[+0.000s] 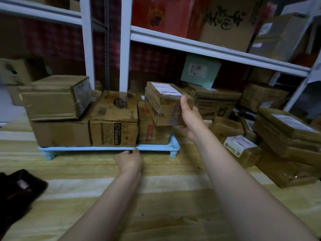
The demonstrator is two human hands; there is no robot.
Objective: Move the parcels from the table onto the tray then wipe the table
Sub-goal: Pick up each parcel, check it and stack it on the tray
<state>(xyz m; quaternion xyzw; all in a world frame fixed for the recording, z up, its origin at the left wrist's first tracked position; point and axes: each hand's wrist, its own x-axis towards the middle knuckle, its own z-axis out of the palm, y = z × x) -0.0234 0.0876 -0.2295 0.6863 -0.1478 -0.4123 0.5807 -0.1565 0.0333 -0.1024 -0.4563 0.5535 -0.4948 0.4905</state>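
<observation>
Taped cardboard parcel (166, 105) in right hand (190, 117) — pale-blue plastic tray (156, 147) below

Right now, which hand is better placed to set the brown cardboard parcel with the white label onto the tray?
Right, probably. The right hand grips the brown cardboard parcel above the light blue plastic tray; the left hand only touches the tray's front rim.

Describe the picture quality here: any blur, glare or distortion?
Head view: dim, bluish light; the wide-angle lens slants the shelf rail; the parcel in the right hand and the dark cloth are blurred; that parcel's tape glints.
</observation>
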